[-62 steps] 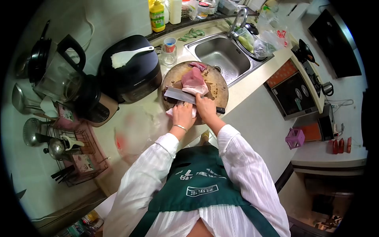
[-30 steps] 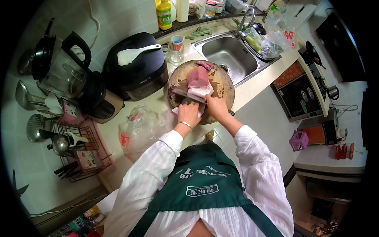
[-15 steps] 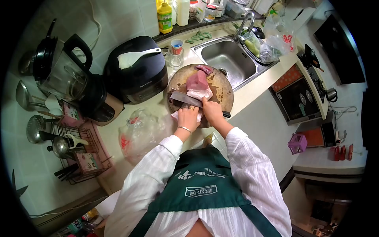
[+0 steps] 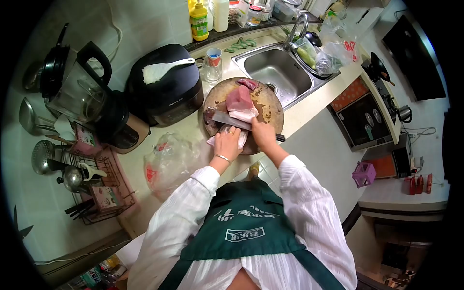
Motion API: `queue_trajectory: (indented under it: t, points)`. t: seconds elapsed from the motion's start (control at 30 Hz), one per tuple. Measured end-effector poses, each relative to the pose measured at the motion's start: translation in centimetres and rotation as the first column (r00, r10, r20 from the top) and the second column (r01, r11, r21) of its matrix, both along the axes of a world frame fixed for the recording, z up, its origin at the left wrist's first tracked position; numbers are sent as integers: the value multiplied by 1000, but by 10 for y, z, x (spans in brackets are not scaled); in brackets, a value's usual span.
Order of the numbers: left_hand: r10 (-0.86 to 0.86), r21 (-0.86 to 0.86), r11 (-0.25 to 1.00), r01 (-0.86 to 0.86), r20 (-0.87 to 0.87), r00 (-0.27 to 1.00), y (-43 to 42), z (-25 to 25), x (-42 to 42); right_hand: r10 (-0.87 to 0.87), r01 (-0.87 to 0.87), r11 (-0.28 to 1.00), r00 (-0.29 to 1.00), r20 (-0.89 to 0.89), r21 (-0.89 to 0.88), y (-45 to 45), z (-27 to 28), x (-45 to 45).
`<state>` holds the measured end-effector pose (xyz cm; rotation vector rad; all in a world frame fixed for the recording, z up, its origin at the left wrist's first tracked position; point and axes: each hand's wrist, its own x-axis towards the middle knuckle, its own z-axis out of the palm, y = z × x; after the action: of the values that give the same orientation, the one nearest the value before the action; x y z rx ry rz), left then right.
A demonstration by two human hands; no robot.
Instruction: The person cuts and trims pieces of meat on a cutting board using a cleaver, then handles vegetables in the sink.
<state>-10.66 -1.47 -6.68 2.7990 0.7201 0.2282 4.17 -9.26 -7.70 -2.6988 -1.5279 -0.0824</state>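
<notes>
My right hand (image 4: 264, 134) is closed around the dark handle of a kitchen knife (image 4: 231, 120), whose wide blade lies across the round wooden cutting board (image 4: 273, 102). Beyond the blade sits a thick chunk of raw meat (image 4: 239, 98) with a pale fatty edge toward me. My left hand (image 4: 227, 144) presses, fingers bent, on a pale piece of meat (image 4: 242, 138) on the near side of the blade. Its fingers partly hide that piece. A smaller dark red strip of meat (image 4: 248, 84) lies at the board's far edge.
A steel sink (image 4: 278, 72) adjoins the board at the upper right. Left of the board are a glass mug (image 4: 212, 72), a black rice cooker (image 4: 166, 94) with a white rice paddle (image 4: 164, 70) on top, and a crumpled plastic bag (image 4: 171, 162). A blender (image 4: 89, 101) stands farther left.
My left hand has drawn back slightly from the blade, so more of the pale meat shows between them. The knife stays beside the large chunk. The whole view has shifted a little.
</notes>
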Motion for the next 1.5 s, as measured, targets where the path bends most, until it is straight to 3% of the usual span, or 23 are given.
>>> queue_trajectory:
  t: [0.17,0.27,0.33,0.47,0.6,0.73,0.8,0.87,0.9,0.93,1.03,1.13,1.2,1.27,1.3,1.4,1.47,1.5]
  points:
    - [-8,42,999,6,52,999,-6,-2,-2,-40,39,997,999,-13,-63,-21,0,11]
    - [-4,61,998,-1,82,997,-7,-3,-1,81,-80,995,997,-17,54,9,-4,-1]
    - [7,-9,1000,-7,20,1000,-7,3,0,23,-24,999,999,-34,-31,27,-4,-8]
    - [12,-59,998,-10,22,1000,-4,0,-5,37,-36,999,999,-31,12,-8,-6,11]
    - [-23,64,998,17,87,996,-9,-3,-3,7,-7,1000,1000,-23,-9,-13,-7,13]
    - [-5,-18,1000,6,28,1000,-9,1,0,60,-61,997,998,17,44,22,-13,-4]
    - [-12,-56,998,12,8,1000,-8,1,-2,29,-30,999,999,-16,-13,14,-5,-5]
    - [-27,-51,998,31,81,996,-2,-2,-8,5,-2,1000,991,-133,22,1,1,4]
    - [-46,-32,998,50,117,992,-2,-4,-9,-98,101,995,956,-278,-2,-5,12,7]
    - [-41,-33,998,45,121,992,-1,-6,-8,-93,96,995,957,-275,-2,-5,15,13]
    - [-57,-15,998,59,114,992,1,-1,-9,-109,138,990,859,-500,22,-3,15,36]
    - [-52,97,995,39,134,990,4,11,-9,10,17,999,830,-558,44,6,7,54]
    - [-205,266,956,126,297,933,8,11,-4,-1,34,998,809,-588,46,5,11,56]
    - [-222,165,969,186,234,947,16,2,6,-34,81,996,768,-639,45,4,24,53]
    - [-246,56,969,240,171,954,17,-2,10,-37,82,996,768,-639,42,2,24,52]
    - [-194,-13,980,198,143,971,18,-11,17,-48,129,987,796,-603,93,-1,26,48]
    - [-185,6,982,187,162,969,18,-14,19,-41,113,984,898,-439,141,-5,29,43]
    - [-180,27,984,178,181,967,18,-14,20,-41,114,984,898,-439,140,-5,31,40]
